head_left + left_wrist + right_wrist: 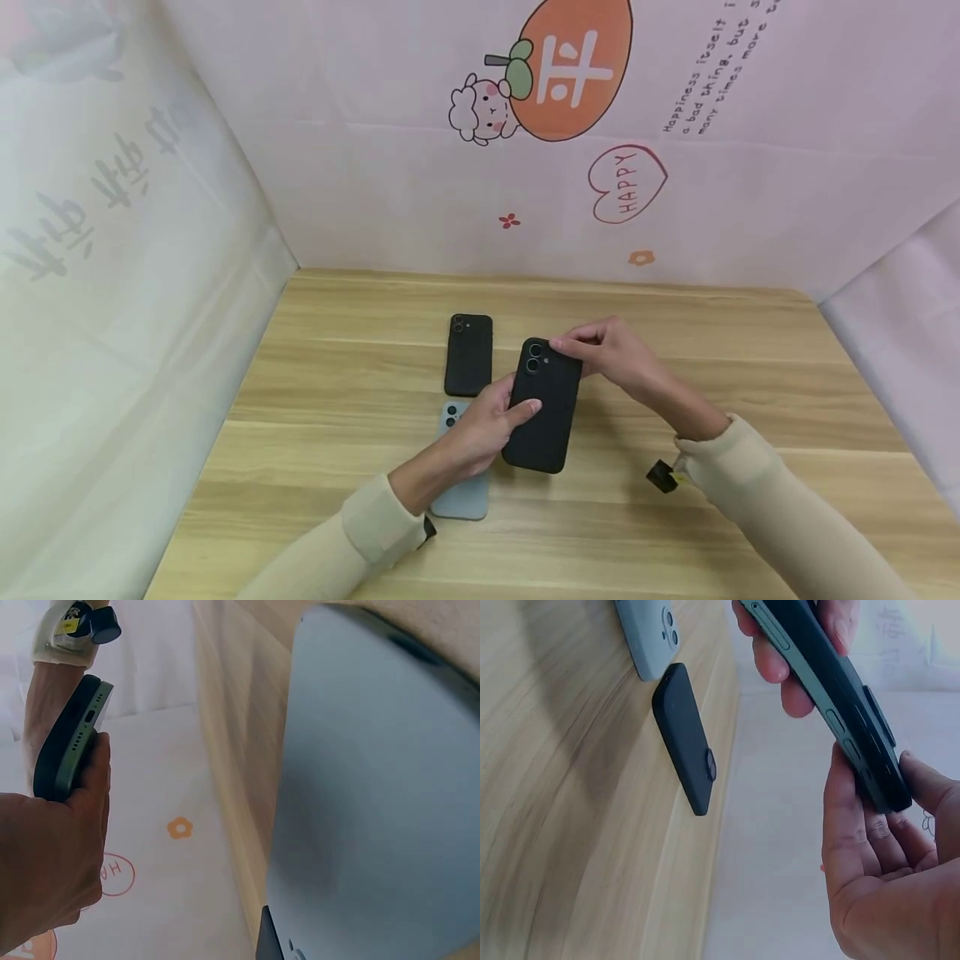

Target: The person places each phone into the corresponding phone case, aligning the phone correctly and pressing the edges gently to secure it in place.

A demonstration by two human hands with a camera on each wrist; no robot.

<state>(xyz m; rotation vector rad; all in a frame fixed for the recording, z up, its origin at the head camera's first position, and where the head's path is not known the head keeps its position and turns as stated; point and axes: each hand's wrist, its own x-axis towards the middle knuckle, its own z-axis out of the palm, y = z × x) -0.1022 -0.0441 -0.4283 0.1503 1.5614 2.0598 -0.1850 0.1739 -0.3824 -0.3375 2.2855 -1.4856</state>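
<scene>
A phone (546,429) with a black back and two camera lenses is held tilted above the table. My left hand (487,421) grips its left side, thumb across the back and fingers underneath. At the top corner beside the lenses, my right hand (618,354) pinches it between thumb and fingers. The right wrist view shows the held phone's pale green side edge (836,720) with buttons under the black back. Its bottom edge with a port (90,716) faces the left wrist camera. The screen side is hidden.
A black phone (469,358) lies camera side up on the wooden table (337,400). Nearer me lies a light blue phone (461,500), partly covered by my left hand and forearm. White printed cloth (390,192) walls off the back and sides.
</scene>
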